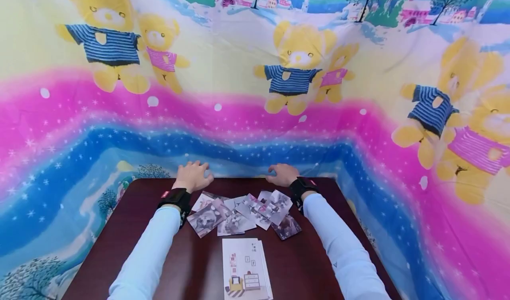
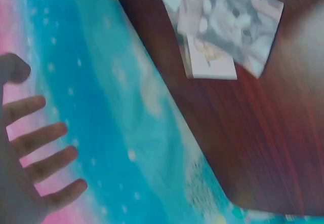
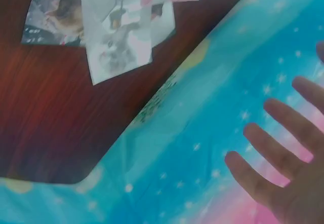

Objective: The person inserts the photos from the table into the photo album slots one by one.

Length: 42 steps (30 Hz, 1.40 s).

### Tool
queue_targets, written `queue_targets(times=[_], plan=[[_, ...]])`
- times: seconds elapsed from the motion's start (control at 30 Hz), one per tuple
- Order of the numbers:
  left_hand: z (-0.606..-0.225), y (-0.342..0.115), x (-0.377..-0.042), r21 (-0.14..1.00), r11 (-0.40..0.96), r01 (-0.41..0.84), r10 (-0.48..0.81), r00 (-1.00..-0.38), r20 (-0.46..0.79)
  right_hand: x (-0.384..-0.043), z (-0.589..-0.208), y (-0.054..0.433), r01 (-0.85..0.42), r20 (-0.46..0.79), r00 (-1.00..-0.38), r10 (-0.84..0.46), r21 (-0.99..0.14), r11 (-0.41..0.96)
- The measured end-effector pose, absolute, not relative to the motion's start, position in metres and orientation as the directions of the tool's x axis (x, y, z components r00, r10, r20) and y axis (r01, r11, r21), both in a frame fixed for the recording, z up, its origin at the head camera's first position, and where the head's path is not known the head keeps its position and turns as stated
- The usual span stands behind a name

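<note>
Past a loose pile of picture cards (image 1: 235,216), both hands reach toward the far edge of the table. The left hand (image 1: 192,175) holds nothing, its fingers spread apart in the left wrist view. My right hand (image 1: 283,175) is likewise bare, with fingers apart in the right wrist view. Several cards overlap one another; a card with a grey animal picture (image 2: 238,24) lies at the left end, and a darker card (image 1: 287,227) sticks out at the right end. Nearer me lies a white booklet or box (image 1: 244,269) printed with a chair and a dresser.
The dark wooden table (image 1: 191,264) has rounded far corners. A printed cloth (image 1: 223,136) with teddy bears hangs behind it and along both sides, close against the table's edges. Each wrist wears a black strap (image 1: 177,199).
</note>
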<state>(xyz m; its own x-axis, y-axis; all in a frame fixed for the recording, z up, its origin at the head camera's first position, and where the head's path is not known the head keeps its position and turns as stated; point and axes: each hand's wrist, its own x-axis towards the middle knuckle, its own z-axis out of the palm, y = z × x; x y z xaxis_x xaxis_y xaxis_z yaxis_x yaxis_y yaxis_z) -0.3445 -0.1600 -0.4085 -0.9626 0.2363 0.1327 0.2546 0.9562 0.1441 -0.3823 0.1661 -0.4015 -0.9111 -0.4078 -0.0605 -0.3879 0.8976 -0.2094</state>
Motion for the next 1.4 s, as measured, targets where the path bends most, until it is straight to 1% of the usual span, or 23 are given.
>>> queue_targets(times=[0.13, 0.23, 0.4, 0.53, 0.6, 0.7, 0.77, 0.87, 0.97, 1.03, 1.13, 1.23, 1.4], plan=[[-0.434, -0.157, -0.336, 0.099, 0.928, 0.359, 0.328, -0.914, 0.24, -0.374, -0.424, 0.17, -0.474, 0.094, -0.881, -0.464, -0.167, 0.865], [-0.458, -0.152, -0.32, 0.069, 0.904, 0.421, 0.378, -0.866, 0.327, -0.359, -0.445, 0.174, -0.53, 0.187, -0.845, -0.5, -0.174, 0.83], [-0.504, -0.145, -0.279, 0.126, 0.851, 0.509, 0.423, -0.808, 0.411, -0.321, -0.493, 0.184, -0.638, 0.277, -0.764, -0.583, -0.189, 0.746], [-0.544, -0.142, -0.243, 0.156, 0.805, 0.572, 0.45, -0.761, 0.467, -0.28, -0.544, 0.186, -0.697, 0.334, -0.709, -0.621, -0.204, 0.687], [-0.561, -0.138, -0.224, 0.17, 0.781, 0.601, 0.457, -0.735, 0.5, -0.256, -0.568, 0.186, -0.701, 0.335, -0.709, -0.62, -0.24, 0.672], [-0.583, -0.132, -0.198, 0.174, 0.747, 0.642, 0.465, -0.691, 0.554, -0.223, -0.598, 0.184, -0.687, 0.33, -0.726, -0.603, -0.294, 0.665], [-0.598, -0.127, -0.184, 0.154, 0.731, 0.664, 0.48, -0.662, 0.575, -0.206, -0.614, 0.182, -0.671, 0.324, -0.741, -0.588, -0.328, 0.665], [-0.621, -0.119, -0.172, 0.079, 0.725, 0.684, 0.519, -0.619, 0.589, -0.187, -0.632, 0.179, -0.663, 0.326, -0.748, -0.578, -0.345, 0.664], [-0.642, -0.111, -0.166, -0.026, 0.736, 0.676, 0.556, -0.583, 0.593, -0.179, -0.645, 0.176, -0.688, 0.354, -0.724, -0.592, -0.306, 0.658], [-0.655, -0.108, -0.165, -0.099, 0.743, 0.662, 0.576, -0.557, 0.598, -0.178, -0.651, 0.174, -0.719, 0.398, -0.687, -0.608, -0.245, 0.651], [-0.67, -0.105, -0.165, -0.156, 0.745, 0.648, 0.586, -0.526, 0.617, -0.179, -0.657, 0.171, -0.753, 0.449, -0.63, -0.633, -0.153, 0.641], [-0.678, -0.105, -0.166, -0.153, 0.74, 0.656, 0.58, -0.505, 0.639, -0.181, -0.661, 0.17, -0.773, 0.464, -0.589, -0.661, -0.087, 0.628], [-0.684, -0.105, -0.167, -0.154, 0.717, 0.68, 0.597, -0.484, 0.64, -0.182, -0.666, 0.174, -0.803, 0.448, -0.549, -0.705, -0.049, 0.594]])
